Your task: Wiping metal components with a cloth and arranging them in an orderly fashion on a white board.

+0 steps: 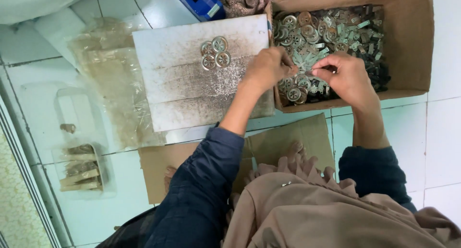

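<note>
My left hand (pixel 267 68) and my right hand (pixel 346 78) meet over the near edge of a cardboard box (pixel 408 46). Between their fingertips they pinch a small metal piece (pixel 312 68), partly hidden by the fingers. The box holds several round metal discs (pixel 300 29) on its left side and small dark clips (pixel 370 36) on its right. Several finished round discs (pixel 214 53) lie grouped on a worn white board (pixel 192 89) to the left of the box.
A crumpled clear plastic bag (pixel 108 70) lies left of the board. A blue object (pixel 200 2) sits at the top. Flat cardboard (pixel 288 142) lies on the white tiled floor near my lap. A clear tray with brownish pieces (pixel 81 171) is at the lower left.
</note>
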